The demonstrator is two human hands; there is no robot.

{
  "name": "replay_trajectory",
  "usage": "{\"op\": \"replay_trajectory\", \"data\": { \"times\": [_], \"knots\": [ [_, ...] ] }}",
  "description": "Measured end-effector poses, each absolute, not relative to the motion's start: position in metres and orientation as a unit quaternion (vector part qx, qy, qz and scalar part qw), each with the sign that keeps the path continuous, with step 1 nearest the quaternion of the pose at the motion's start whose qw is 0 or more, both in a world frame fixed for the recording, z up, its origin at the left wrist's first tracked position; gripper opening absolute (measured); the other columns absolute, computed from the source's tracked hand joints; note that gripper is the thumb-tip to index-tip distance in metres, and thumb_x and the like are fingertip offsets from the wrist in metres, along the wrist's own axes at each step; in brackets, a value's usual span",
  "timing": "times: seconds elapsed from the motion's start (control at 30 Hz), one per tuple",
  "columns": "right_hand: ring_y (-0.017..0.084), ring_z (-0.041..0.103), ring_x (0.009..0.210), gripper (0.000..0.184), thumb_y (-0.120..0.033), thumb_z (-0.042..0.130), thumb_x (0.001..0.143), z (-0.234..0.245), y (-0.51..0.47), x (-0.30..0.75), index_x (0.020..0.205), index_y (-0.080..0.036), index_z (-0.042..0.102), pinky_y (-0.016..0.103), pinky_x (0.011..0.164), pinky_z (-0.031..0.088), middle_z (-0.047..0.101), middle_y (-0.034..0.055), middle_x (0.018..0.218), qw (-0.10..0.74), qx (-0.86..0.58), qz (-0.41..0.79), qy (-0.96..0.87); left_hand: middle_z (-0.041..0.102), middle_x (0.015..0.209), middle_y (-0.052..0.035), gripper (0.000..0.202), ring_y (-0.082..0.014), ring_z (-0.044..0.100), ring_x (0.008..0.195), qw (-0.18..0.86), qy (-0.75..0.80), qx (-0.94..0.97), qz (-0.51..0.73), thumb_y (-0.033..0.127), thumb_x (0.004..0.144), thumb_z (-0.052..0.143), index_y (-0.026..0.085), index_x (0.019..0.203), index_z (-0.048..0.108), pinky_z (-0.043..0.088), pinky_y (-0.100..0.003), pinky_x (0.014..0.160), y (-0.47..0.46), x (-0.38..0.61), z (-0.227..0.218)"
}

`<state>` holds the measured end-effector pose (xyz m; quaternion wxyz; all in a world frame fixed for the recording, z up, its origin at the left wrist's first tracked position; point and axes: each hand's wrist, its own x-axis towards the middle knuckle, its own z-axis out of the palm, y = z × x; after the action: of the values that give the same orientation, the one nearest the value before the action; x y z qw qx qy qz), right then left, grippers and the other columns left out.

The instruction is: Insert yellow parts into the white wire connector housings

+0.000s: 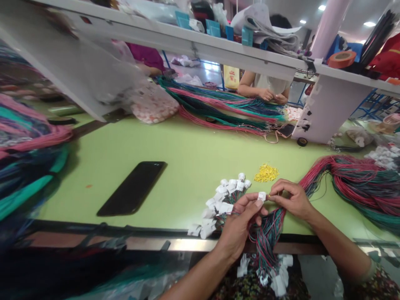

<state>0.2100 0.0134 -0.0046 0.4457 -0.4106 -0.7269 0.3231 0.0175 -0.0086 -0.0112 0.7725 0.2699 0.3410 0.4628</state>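
**Q:** Where are the hands, and what do they hold?

**A:** The left hand and right hand are together near the front edge of a pale green desk, at about 4 o'clock in the view. The fingers of both hands clamp a small white plastic connector from either side.

**Q:** What hangs below the connector?

**A:** A bunch of thin red, green and blue wires runs down past the desk edge toward the person's lap, where more wired connectors dangle.

**Q:** What lies around the hands?

**A:** Taking 12 o'clock as straight ahead, a heap of white connectors sits just beside them at 10 o'clock. A small pile of yellow pieces lies at 12 o'clock, and a thick hank of red and green wires at 2 o'clock. A black phone lies well apart at 9 o'clock.

**Q:** What is farther off?

**A:** Across the desk at 1 o'clock, a co-worker's hands rest together behind long wire bundles. A phone in a pink case lies nearby.

**Q:** Can any writing be read?

**A:** No. A yellow bag carries red print, too small to read.
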Motion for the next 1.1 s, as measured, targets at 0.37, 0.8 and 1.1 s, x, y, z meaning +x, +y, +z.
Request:
{"op": "replay_trajectory", "data": {
  "times": [0.37,0.8,1.1],
  "knots": [
    [0.016,0.063,0.073,0.003,-0.02,0.074,0.087,-0.006,0.011,0.207,0.088,-0.023,0.075,0.029,0.067,0.053,0.068,0.0024,0.079,0.487,-0.399,0.246,-0.737,0.071,0.064,-0.0009,0.033,-0.0063,0.052,0.05,0.769,0.335,0.292,0.46,0.04,0.072,0.085,0.017,0.092,0.072,0.037,-0.018,0.051,-0.007,0.019,-0.01],
    [0.017,0.065,0.079,0.012,-0.017,0.068,0.09,-0.003,0.008,0.201,0.096,-0.024,0.075,0.032,0.07,0.056,0.069,0.0032,0.086,0.483,-0.395,0.22,-0.75,0.069,0.065,-0.0007,0.03,-0.0071,0.051,0.053,0.752,0.338,0.308,0.475,0.038,0.074,0.083,0.018,0.092,0.072,0.037,-0.019,0.052,-0.008,0.019,-0.011],
    [0.015,0.064,0.078,0.002,-0.027,0.078,0.084,0.004,0.003,0.202,0.087,-0.026,0.079,0.031,0.073,0.053,0.068,0.0009,0.081,0.529,-0.414,0.338,-0.66,0.076,0.082,-0.0045,0.021,-0.0154,0.066,0.073,0.69,0.342,0.378,0.514,0.03,0.079,0.08,0.021,0.097,0.075,0.051,-0.026,0.065,-0.011,0.022,-0.016]
  ]
}}
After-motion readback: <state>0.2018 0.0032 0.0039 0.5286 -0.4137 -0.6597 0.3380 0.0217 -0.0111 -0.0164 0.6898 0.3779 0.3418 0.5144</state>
